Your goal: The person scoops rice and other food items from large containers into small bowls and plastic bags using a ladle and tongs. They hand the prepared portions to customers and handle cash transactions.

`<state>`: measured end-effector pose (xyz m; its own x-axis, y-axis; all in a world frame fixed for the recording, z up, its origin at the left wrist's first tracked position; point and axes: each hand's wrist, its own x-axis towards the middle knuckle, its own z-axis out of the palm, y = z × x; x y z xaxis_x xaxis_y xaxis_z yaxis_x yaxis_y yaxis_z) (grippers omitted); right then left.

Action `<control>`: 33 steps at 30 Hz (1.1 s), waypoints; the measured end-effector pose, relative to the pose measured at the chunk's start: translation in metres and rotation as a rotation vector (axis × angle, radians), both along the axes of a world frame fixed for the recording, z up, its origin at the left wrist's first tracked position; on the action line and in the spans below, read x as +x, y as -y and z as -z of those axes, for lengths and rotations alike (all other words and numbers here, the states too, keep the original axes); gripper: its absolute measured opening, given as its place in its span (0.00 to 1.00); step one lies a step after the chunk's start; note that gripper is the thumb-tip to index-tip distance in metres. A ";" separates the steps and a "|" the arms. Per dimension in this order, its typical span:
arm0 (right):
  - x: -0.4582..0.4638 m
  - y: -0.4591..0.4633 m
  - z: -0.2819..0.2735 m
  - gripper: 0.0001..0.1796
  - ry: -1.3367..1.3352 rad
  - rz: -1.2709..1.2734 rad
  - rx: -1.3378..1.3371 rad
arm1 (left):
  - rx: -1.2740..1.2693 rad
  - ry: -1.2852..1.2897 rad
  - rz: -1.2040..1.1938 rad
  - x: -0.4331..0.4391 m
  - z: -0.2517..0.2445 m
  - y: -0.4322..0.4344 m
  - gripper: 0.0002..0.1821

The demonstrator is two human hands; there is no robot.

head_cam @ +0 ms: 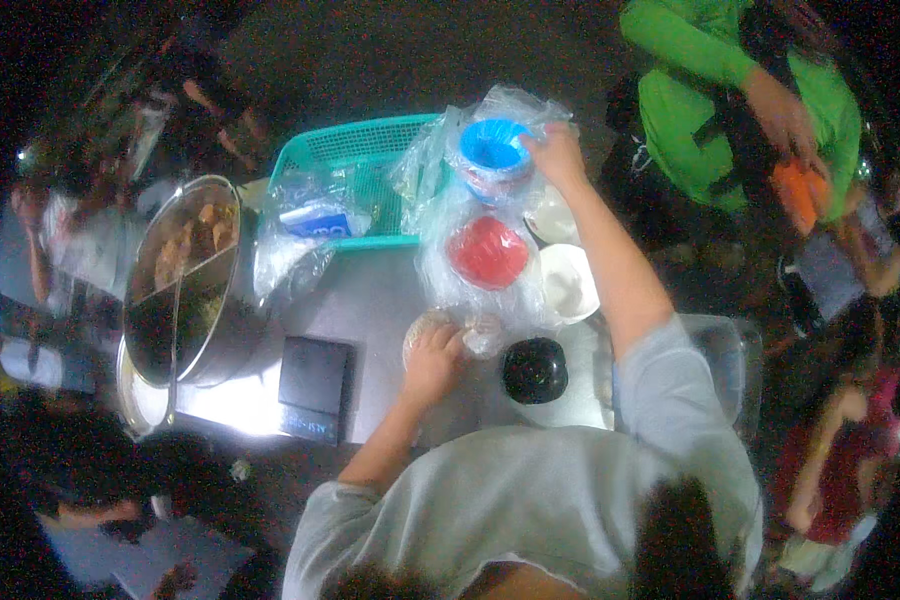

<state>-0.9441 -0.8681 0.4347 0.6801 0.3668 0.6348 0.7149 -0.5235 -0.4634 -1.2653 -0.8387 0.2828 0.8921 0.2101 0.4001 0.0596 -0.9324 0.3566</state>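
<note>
My right hand reaches to the far side of the table and grips the rim of a blue plastic bowl, which sits in clear plastic wrapping. Nearer to me lies a red bowl, covered by clear plastic. My left hand rests over a pale, round, bag-like bundle; the fingers are partly hidden, and whether they grip it is unclear. A small knotted plastic bundle touches its fingertips. To the right of it stands a glossy black bowl. White bowls stand beside my right forearm.
A green mesh basket holds plastic packets at the back. On the left, a large divided metal pot contains food and a long-handled utensil. A flat black digital scale lies near it. A clear plastic container is on the right. Several people surround the table.
</note>
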 end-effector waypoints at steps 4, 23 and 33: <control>0.036 -0.016 0.014 0.14 -0.090 0.054 -0.365 | -0.173 0.021 0.114 -0.010 -0.019 -0.010 0.26; -0.126 0.069 -0.042 0.06 -0.259 -0.958 0.429 | -0.954 0.807 0.044 0.015 -0.141 -0.021 0.29; -0.237 0.207 0.060 0.35 -0.742 -0.687 0.342 | -0.946 0.064 0.443 0.031 -0.146 0.076 0.18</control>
<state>-1.1806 -1.0749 0.3747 0.6543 0.6989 0.2888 0.2860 0.1248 -0.9501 -1.2338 -0.9146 0.4292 0.9487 0.1214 0.2919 -0.2638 -0.2051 0.9425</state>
